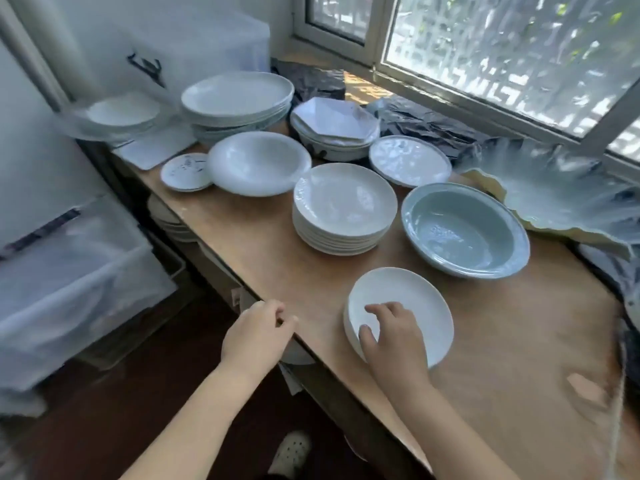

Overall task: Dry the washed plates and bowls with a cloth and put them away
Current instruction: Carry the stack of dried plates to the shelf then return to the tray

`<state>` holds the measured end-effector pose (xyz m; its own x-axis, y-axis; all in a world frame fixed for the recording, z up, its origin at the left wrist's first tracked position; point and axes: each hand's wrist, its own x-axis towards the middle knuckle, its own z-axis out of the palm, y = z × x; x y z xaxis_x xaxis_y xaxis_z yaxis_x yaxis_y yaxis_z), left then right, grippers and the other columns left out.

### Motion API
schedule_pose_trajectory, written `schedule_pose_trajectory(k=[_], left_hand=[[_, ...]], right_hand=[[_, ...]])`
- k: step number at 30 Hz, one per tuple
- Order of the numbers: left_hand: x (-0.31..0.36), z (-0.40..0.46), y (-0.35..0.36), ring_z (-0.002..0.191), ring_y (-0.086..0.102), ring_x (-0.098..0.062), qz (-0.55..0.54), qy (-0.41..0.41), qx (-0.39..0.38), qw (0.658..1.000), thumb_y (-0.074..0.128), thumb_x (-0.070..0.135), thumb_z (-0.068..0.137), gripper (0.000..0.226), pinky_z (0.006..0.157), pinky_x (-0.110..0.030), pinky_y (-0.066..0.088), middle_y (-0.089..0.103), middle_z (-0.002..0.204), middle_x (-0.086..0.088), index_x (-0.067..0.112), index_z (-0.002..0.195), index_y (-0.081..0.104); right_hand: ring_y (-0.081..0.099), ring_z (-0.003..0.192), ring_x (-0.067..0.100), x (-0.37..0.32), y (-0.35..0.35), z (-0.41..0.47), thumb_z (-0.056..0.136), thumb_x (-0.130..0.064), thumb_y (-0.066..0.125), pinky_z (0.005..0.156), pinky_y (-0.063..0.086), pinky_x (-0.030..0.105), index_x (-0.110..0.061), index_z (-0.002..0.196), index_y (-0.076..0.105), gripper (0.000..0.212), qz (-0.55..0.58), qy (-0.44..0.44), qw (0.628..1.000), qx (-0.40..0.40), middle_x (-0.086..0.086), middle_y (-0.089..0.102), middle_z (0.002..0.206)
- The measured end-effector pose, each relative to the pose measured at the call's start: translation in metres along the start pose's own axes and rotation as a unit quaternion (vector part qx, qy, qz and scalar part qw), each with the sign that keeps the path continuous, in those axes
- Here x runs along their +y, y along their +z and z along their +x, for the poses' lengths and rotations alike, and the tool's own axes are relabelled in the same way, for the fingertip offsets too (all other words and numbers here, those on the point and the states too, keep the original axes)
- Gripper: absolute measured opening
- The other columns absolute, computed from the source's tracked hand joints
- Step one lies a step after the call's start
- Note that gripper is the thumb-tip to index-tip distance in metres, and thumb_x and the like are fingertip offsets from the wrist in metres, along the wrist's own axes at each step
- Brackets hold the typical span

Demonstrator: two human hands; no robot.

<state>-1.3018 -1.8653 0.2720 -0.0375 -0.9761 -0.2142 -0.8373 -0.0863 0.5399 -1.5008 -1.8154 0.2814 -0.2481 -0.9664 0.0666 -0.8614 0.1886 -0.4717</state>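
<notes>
My right hand [391, 336] sits directly over the near rim of the small stack of white plates [415, 299] at the front of the wooden table [502, 341], fingers loosely curved and spread, with the fingertips resting on the inner face of the top plate and the thumb at its left edge; I read that as touching, not yet a closed pinch. The stack lies under and just beyond those fingers, round, so no long axis matters, only which rim I take. My left hand [258, 332] is off to the left at the table's edge, fingers loosely curled and holding nothing that I can see, and it is plainly the farther of the two from the stack. No cloth shows anywhere in view, so I judge the drying cannot start until one is found. Behind the stack, near but apart, stands the pale blue bowl [464, 233], and to its left the taller pile of white plates [344, 209]; further back are a wide white bowl [258, 162], a small patterned dish [187, 171] and more piles. Lifting toward me looks unobstructed; lifting away risks knocking the blue bowl.
</notes>
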Motion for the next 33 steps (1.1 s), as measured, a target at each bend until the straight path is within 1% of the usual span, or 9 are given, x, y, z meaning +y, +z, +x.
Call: schedule_pose_trajectory(k=[3, 6, 10, 13, 16, 21, 25, 29, 33], left_hand=[[-0.046, -0.055, -0.026, 0.105, 0.057, -0.011, 0.037, -0.042, 0.069, 0.996, 0.049, 0.05, 0.09, 0.041, 0.074, -0.028, 0.047, 0.061, 0.114, 0.009, 0.027, 0.123, 0.058], [-0.097, -0.119, -0.056, 0.105, 0.057, -0.011, 0.069, -0.11, 0.129, 0.983, 0.05, 0.048, 0.09, 0.04, 0.07, -0.025, 0.044, 0.062, 0.112, 0.01, 0.027, 0.123, 0.058], [-0.162, -0.212, -0.099, 0.104, 0.058, -0.014, 0.114, -0.228, 0.197, 0.947, 0.05, 0.047, 0.09, 0.039, 0.076, -0.029, 0.046, 0.062, 0.11, 0.009, 0.025, 0.12, 0.059], [-0.209, -0.288, -0.122, 0.106, 0.057, -0.016, 0.149, -0.309, 0.234, 0.91, 0.05, 0.047, 0.09, 0.035, 0.084, -0.031, 0.047, 0.063, 0.111, 0.006, 0.024, 0.114, 0.06], [-0.255, -0.369, -0.139, 0.105, 0.057, -0.016, 0.152, -0.386, 0.26, 0.872, 0.048, 0.048, 0.09, 0.033, 0.082, -0.032, 0.047, 0.063, 0.11, 0.006, 0.026, 0.112, 0.059], [-0.342, -0.521, -0.161, 0.107, 0.056, -0.017, 0.129, -0.484, 0.296, 0.814, 0.044, 0.049, 0.092, 0.035, 0.084, -0.032, 0.047, 0.062, 0.112, 0.007, 0.026, 0.115, 0.057], [-0.406, -0.648, -0.171, 0.106, 0.058, -0.016, 0.11, -0.564, 0.322, 0.752, 0.045, 0.049, 0.092, 0.034, 0.08, -0.031, 0.048, 0.063, 0.111, 0.007, 0.027, 0.114, 0.058], [-0.446, -0.757, -0.173, 0.104, 0.059, -0.014, 0.076, -0.63, 0.351, 0.689, 0.045, 0.05, 0.092, 0.035, 0.077, -0.03, 0.049, 0.063, 0.111, 0.009, 0.028, 0.115, 0.058], [-0.477, -0.837, -0.17, 0.1, 0.06, -0.012, 0.05, -0.681, 0.385, 0.621, 0.046, 0.051, 0.091, 0.036, 0.073, -0.029, 0.048, 0.064, 0.107, 0.011, 0.029, 0.117, 0.059]], right_hand=[[0.056, 0.098, 0.019, -0.046, 0.014, -0.018, 0.09, -0.023, 0.054, 0.082, 0.045, 0.03, -0.02, 0.113, 0.066, 0.026, -0.034, -0.122, 0.99, -0.061, -0.002, 0.062, 0.108], [0.058, 0.091, 0.015, -0.1, 0.031, -0.043, 0.093, -0.028, 0.047, 0.074, 0.047, 0.028, -0.022, 0.106, 0.065, 0.023, -0.085, -0.255, 0.956, -0.116, -0.006, 0.063, 0.101], [0.056, 0.105, 0.013, -0.187, 0.061, -0.094, 0.096, -0.034, 0.044, 0.083, 0.047, 0.027, -0.028, 0.121, 0.059, 0.03, -0.072, -0.404, 0.893, -0.185, -0.009, 0.06, 0.111], [0.055, 0.108, 0.015, -0.252, 0.086, -0.15, 0.095, -0.036, 0.044, 0.087, 0.045, 0.029, -0.028, 0.121, 0.059, 0.031, -0.087, -0.507, 0.834, -0.201, -0.008, 0.06, 0.113], [0.055, 0.107, 0.016, -0.313, 0.11, -0.221, 0.093, -0.037, 0.045, 0.084, 0.043, 0.029, -0.028, 0.116, 0.06, 0.029, -0.092, -0.586, 0.775, -0.218, -0.008, 0.06, 0.109], [0.056, 0.107, 0.018, -0.409, 0.151, -0.372, 0.092, -0.036, 0.045, 0.083, 0.043, 0.031, -0.027, 0.109, 0.06, 0.025, -0.085, -0.684, 0.679, -0.253, -0.006, 0.06, 0.107], [0.058, 0.103, 0.02, -0.474, 0.181, -0.505, 0.09, -0.034, 0.045, 0.079, 0.044, 0.031, -0.025, 0.105, 0.06, 0.024, -0.071, -0.726, 0.624, -0.282, -0.005, 0.06, 0.106], [0.058, 0.105, 0.017, -0.521, 0.199, -0.617, 0.092, -0.038, 0.044, 0.082, 0.046, 0.031, -0.027, 0.112, 0.06, 0.028, -0.062, -0.767, 0.56, -0.307, -0.007, 0.061, 0.11], [0.059, 0.102, 0.015, -0.559, 0.214, -0.703, 0.092, -0.04, 0.045, 0.079, 0.044, 0.028, -0.027, 0.108, 0.059, 0.025, -0.061, -0.799, 0.506, -0.32, -0.007, 0.06, 0.107]])
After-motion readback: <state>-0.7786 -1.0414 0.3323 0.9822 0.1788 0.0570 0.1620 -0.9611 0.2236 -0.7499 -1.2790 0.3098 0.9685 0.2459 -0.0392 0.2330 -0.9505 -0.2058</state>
